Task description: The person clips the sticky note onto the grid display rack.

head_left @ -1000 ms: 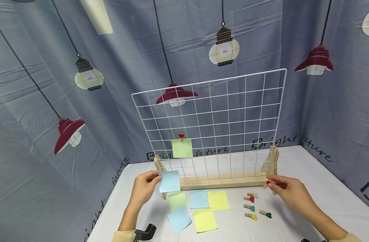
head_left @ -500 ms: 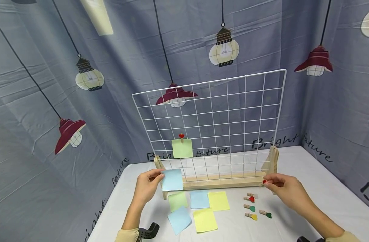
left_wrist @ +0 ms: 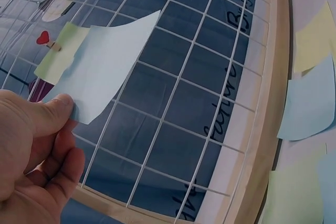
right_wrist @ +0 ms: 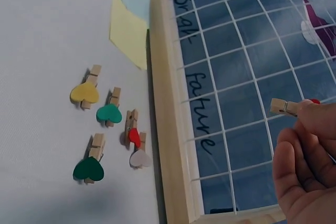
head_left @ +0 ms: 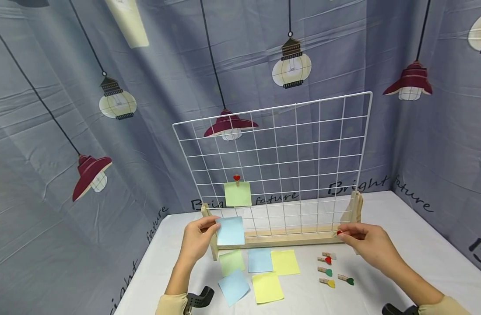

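Observation:
My left hand (head_left: 197,238) pinches a light blue sticky note (head_left: 230,231) by its left edge, in front of the lower left of a white wire grid (head_left: 299,151). The left wrist view shows thumb and fingertips on one corner of the note. In my right hand (head_left: 368,245) is a small wooden clothespin (right_wrist: 283,106) with a red heart, pinched between thumb and finger near the grid's lower right. Its wooden end points away from the fingers. A green sticky note (head_left: 237,194) hangs on the grid under a red-heart clothespin (head_left: 236,178).
Blue, yellow and green sticky notes (head_left: 267,286) lie on the white table before the grid's wooden base (head_left: 287,239). To their right are several heart clothespins, among them a yellow one (right_wrist: 84,92) and a dark green one (right_wrist: 88,169). A patterned curtain hangs behind.
My left hand has moved right and slightly up with the blue note. My right hand has shifted a little left with the clothespin. The things on the table stay where they were.

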Demonstrator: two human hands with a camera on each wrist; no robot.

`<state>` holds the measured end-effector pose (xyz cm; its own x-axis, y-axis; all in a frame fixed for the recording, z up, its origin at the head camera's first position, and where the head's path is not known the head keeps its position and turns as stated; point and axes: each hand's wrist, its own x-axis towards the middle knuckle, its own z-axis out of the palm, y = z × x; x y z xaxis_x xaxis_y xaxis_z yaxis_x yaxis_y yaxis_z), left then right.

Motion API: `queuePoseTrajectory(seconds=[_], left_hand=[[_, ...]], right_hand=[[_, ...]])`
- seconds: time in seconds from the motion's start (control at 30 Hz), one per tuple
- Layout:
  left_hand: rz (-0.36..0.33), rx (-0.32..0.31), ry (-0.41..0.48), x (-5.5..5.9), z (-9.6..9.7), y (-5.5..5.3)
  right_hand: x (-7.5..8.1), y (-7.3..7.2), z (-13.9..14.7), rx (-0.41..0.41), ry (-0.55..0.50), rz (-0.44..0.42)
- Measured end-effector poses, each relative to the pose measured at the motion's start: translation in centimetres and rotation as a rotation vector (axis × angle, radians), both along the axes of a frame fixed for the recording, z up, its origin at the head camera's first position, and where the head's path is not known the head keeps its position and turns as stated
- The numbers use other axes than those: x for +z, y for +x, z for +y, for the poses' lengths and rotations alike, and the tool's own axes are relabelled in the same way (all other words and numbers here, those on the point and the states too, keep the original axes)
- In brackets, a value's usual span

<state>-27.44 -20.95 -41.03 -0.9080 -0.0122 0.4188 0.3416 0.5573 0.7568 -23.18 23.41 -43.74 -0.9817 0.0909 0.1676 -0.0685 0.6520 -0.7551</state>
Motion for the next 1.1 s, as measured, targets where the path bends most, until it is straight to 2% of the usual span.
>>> queuePoseTrajectory(seconds=[0.57, 1.1], left_hand=[[-0.003, -0.056, 0.049, 0.9, 2.0, -0.5], [0.055, -0.105, 0.016, 1.6, 3.9, -0.9]], right_hand=[[1.6, -0.1, -1.1, 0.037, -0.022, 0.085], [3.0, -0.6, -2.4, 0.067, -0.035, 0.140]])
